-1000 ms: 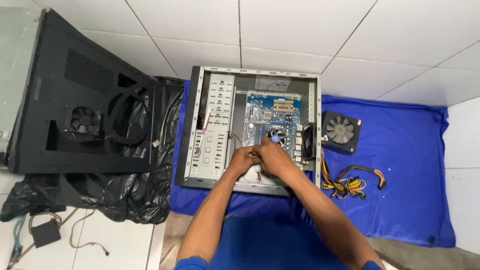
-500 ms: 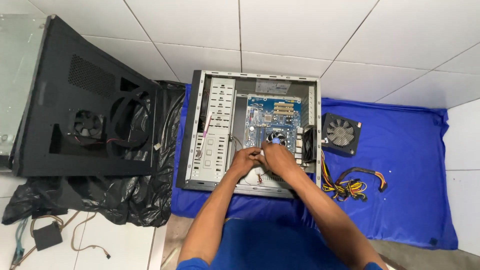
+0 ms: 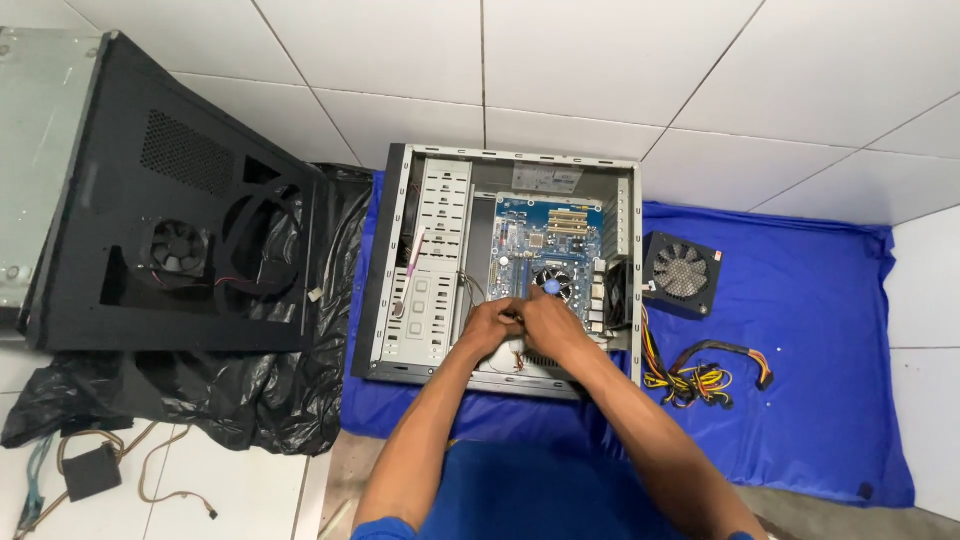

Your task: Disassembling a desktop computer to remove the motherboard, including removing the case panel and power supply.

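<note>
My right hand [image 3: 548, 322] is closed around a screwdriver with a blue-capped handle [image 3: 551, 287], held upright over the blue motherboard [image 3: 545, 240] inside the open computer case [image 3: 412, 260]. My left hand [image 3: 490, 325] touches the right, fingers curled at the tool's lower end; whether it pinches anything I cannot tell. The cooler fan [image 3: 553, 278] sits just beyond my hands. Right of the case, a black power supply [image 3: 682, 272] and its cable bundle [image 3: 705, 372] lie on the blue mat [image 3: 830, 330]. Left of the case lies the black side panel [image 3: 170, 210]. Risk: if the tip slips off its seat, it could gouge the board; a loosened screw could drop among the components.
</note>
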